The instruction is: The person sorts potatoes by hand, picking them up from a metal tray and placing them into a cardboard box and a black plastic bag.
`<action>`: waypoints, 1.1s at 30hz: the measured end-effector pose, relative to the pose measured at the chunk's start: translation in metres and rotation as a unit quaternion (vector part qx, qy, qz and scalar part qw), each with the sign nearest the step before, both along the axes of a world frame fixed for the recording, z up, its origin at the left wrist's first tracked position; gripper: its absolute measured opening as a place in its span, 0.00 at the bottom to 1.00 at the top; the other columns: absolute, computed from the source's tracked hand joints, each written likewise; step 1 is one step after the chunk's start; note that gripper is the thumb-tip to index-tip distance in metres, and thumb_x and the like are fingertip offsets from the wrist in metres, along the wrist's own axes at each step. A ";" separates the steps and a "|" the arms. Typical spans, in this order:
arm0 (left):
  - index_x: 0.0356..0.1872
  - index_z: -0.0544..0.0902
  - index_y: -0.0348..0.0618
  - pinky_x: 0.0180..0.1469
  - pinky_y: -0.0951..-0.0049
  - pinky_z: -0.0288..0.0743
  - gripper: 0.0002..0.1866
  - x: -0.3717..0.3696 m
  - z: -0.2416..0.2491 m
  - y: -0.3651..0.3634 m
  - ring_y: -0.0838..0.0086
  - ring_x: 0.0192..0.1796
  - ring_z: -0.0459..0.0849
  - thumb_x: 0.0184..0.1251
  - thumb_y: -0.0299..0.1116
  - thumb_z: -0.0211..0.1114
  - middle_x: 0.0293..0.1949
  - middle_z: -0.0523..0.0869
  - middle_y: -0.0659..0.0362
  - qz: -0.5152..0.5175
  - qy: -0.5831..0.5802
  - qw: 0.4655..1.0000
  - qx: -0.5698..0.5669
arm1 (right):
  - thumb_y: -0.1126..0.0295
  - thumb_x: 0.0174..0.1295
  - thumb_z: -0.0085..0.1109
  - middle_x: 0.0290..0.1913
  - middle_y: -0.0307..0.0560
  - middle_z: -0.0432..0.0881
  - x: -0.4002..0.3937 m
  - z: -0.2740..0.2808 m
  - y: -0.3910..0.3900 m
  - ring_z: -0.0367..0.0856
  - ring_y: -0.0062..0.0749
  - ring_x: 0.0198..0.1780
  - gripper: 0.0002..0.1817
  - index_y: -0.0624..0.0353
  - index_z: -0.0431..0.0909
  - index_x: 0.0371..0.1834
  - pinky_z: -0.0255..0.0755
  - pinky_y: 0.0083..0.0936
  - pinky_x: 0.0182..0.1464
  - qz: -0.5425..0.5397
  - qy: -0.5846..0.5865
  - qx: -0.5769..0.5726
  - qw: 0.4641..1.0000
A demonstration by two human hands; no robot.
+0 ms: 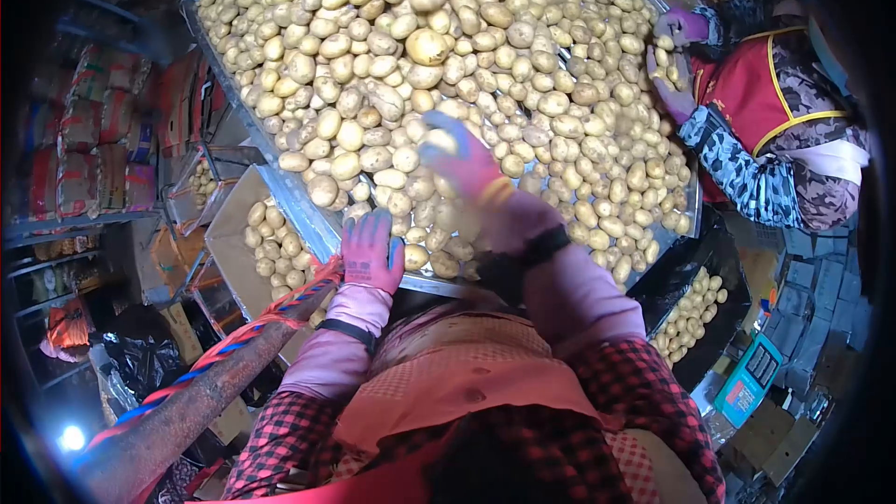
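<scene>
A broad heap of potatoes (355, 56) covers the sloping metal table (308, 210) in front of me. My left hand (371, 257), in a pink and grey-blue glove, rests at the table's near edge. Its fingers are stretched out over the rim, touching the nearest potatoes, with nothing held. Over the middle of the heap, my right hand (469, 163) is smeared by motion. Its gloved fingers are curled round a pale potato (439, 141).
A carton (238, 215) with potatoes stands left of the table. At right, potatoes lie in a black-lined container (691, 317). A rope-wrapped pole (196, 401) rises at lower left. A co-worker (765, 103) handles potatoes at the right edge.
</scene>
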State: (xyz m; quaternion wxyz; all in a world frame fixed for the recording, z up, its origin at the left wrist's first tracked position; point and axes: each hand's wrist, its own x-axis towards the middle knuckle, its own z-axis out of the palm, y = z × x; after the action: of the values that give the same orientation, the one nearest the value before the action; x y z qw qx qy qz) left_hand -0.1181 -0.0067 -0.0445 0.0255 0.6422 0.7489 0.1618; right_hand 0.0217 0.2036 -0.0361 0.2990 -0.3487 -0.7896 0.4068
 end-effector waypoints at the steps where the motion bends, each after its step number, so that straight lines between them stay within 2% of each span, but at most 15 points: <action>1: 0.61 0.75 0.37 0.72 0.43 0.55 0.29 -0.001 -0.002 -0.001 0.49 0.63 0.73 0.59 0.41 0.63 0.59 0.77 0.44 -0.001 0.002 1.000 0.002 | 0.58 0.62 0.67 0.58 0.49 0.76 0.009 -0.005 -0.001 0.76 0.31 0.56 0.32 0.51 0.67 0.69 0.72 0.27 0.58 0.016 0.085 -0.081 0.993; 3: 0.61 0.75 0.37 0.73 0.43 0.54 0.29 0.001 -0.006 -0.003 0.48 0.63 0.73 0.59 0.41 0.63 0.59 0.77 0.44 -0.005 0.001 1.000 0.004 | 0.59 0.64 0.66 0.59 0.48 0.77 0.035 0.018 -0.005 0.75 0.29 0.59 0.31 0.51 0.68 0.69 0.68 0.32 0.62 0.054 0.055 -0.079 0.994; 6: 0.61 0.74 0.37 0.73 0.43 0.54 0.30 0.002 -0.003 -0.003 0.48 0.63 0.73 0.59 0.41 0.63 0.59 0.77 0.43 -0.004 0.008 1.000 0.001 | 0.57 0.63 0.65 0.59 0.44 0.80 0.064 0.044 -0.011 0.75 0.30 0.62 0.25 0.48 0.76 0.63 0.50 0.50 0.73 0.034 -0.100 0.283 0.953; 9: 0.62 0.74 0.37 0.72 0.44 0.56 0.27 0.003 -0.005 -0.004 0.48 0.63 0.73 0.62 0.38 0.62 0.58 0.77 0.43 -0.010 0.013 1.000 0.011 | 0.54 0.66 0.58 0.59 0.41 0.81 0.077 0.046 -0.021 0.74 0.39 0.66 0.19 0.40 0.77 0.58 0.50 0.61 0.71 0.015 -0.161 0.404 0.900; 11: 0.62 0.74 0.37 0.71 0.44 0.56 0.27 0.003 -0.005 -0.003 0.48 0.63 0.73 0.62 0.38 0.62 0.58 0.78 0.43 -0.016 0.013 1.000 0.020 | 0.53 0.69 0.54 0.53 0.42 0.81 0.079 0.050 -0.033 0.76 0.36 0.60 0.16 0.46 0.78 0.54 0.63 0.50 0.65 0.051 0.042 0.022 0.998; 12: 0.62 0.74 0.37 0.71 0.44 0.56 0.27 0.003 -0.005 -0.002 0.48 0.62 0.73 0.62 0.38 0.62 0.58 0.78 0.43 -0.020 0.010 0.999 0.025 | 0.52 0.71 0.52 0.51 0.42 0.82 0.080 0.054 -0.039 0.78 0.35 0.57 0.17 0.50 0.78 0.52 0.69 0.44 0.61 0.021 0.156 -0.142 0.977; 13: 0.62 0.74 0.37 0.71 0.44 0.56 0.27 0.003 -0.005 -0.003 0.49 0.62 0.74 0.62 0.37 0.62 0.57 0.78 0.44 -0.022 0.007 0.999 0.028 | 0.51 0.71 0.53 0.46 0.41 0.82 0.086 0.059 -0.055 0.79 0.30 0.50 0.17 0.52 0.80 0.47 0.72 0.39 0.58 -0.027 0.150 -0.120 0.981; 16: 0.62 0.74 0.37 0.71 0.45 0.57 0.27 0.003 -0.007 -0.005 0.49 0.62 0.73 0.62 0.37 0.62 0.58 0.78 0.44 -0.019 0.014 0.999 0.037 | 0.53 0.76 0.40 0.32 0.38 0.78 0.112 0.027 -0.073 0.76 0.22 0.33 0.21 0.56 0.77 0.38 0.71 0.21 0.33 0.139 0.286 -0.433 0.844; 17: 0.62 0.74 0.37 0.71 0.45 0.56 0.27 0.003 -0.007 -0.006 0.49 0.63 0.73 0.62 0.37 0.62 0.58 0.77 0.43 -0.017 0.016 0.999 0.042 | 0.54 0.78 0.37 0.31 0.37 0.78 0.120 0.036 -0.096 0.76 0.22 0.32 0.21 0.56 0.76 0.38 0.70 0.22 0.34 0.164 0.224 -0.371 0.886; 21: 0.61 0.75 0.36 0.69 0.46 0.60 0.28 0.008 0.005 -0.020 0.46 0.62 0.73 0.59 0.36 0.64 0.57 0.77 0.41 -0.078 -0.026 0.992 0.092 | 0.54 0.77 0.41 0.30 0.39 0.79 0.141 0.038 -0.151 0.77 0.28 0.36 0.24 0.58 0.79 0.31 0.72 0.26 0.43 0.179 0.136 -0.585 0.779; 23: 0.60 0.75 0.35 0.66 0.48 0.66 0.26 0.013 0.022 -0.046 0.46 0.59 0.76 0.59 0.31 0.63 0.55 0.79 0.42 -0.173 -0.106 0.977 0.070 | 0.57 0.77 0.41 0.35 0.40 0.81 0.148 0.003 -0.155 0.77 0.30 0.37 0.21 0.61 0.80 0.40 0.72 0.28 0.46 0.296 0.133 -0.563 0.760; 25: 0.59 0.76 0.35 0.63 0.50 0.70 0.25 0.016 0.023 -0.080 0.47 0.57 0.78 0.59 0.30 0.64 0.53 0.81 0.43 -0.225 -0.171 0.959 0.015 | 0.61 0.77 0.42 0.40 0.41 0.80 0.128 0.014 -0.168 0.77 0.30 0.39 0.17 0.62 0.78 0.50 0.72 0.29 0.47 0.343 0.098 -0.284 0.890; 26: 0.58 0.77 0.35 0.61 0.51 0.71 0.25 0.012 0.019 -0.098 0.47 0.56 0.79 0.58 0.31 0.65 0.52 0.81 0.43 -0.231 -0.196 0.953 -0.028 | 0.61 0.76 0.43 0.42 0.43 0.80 0.111 0.018 -0.179 0.77 0.32 0.41 0.17 0.61 0.78 0.51 0.72 0.29 0.49 0.346 0.079 -0.248 0.902; 29: 0.55 0.80 0.36 0.56 0.56 0.76 0.22 -0.007 -0.006 -0.155 0.52 0.51 0.83 0.57 0.29 0.66 0.47 0.84 0.46 -0.184 -0.203 0.961 -0.047 | 0.61 0.74 0.47 0.48 0.47 0.78 0.062 0.021 -0.211 0.77 0.37 0.47 0.16 0.59 0.77 0.55 0.72 0.31 0.53 0.357 0.036 -0.256 0.898; 33: 0.58 0.79 0.37 0.50 0.59 0.79 0.25 -0.004 0.028 -0.158 0.52 0.45 0.86 0.58 0.32 0.70 0.42 0.86 0.44 -0.094 -0.259 0.960 -0.047 | 0.62 0.70 0.51 0.56 0.53 0.76 0.045 0.019 -0.227 0.77 0.43 0.54 0.18 0.57 0.75 0.59 0.71 0.34 0.59 0.311 -0.024 -0.227 0.923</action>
State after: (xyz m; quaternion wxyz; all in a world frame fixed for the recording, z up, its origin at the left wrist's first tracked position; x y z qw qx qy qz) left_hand -0.1223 -0.1649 -0.0163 0.2644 0.6441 0.6593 0.2838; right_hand 0.0669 -0.0236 -0.0176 0.0517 -0.1536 -0.7520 0.6390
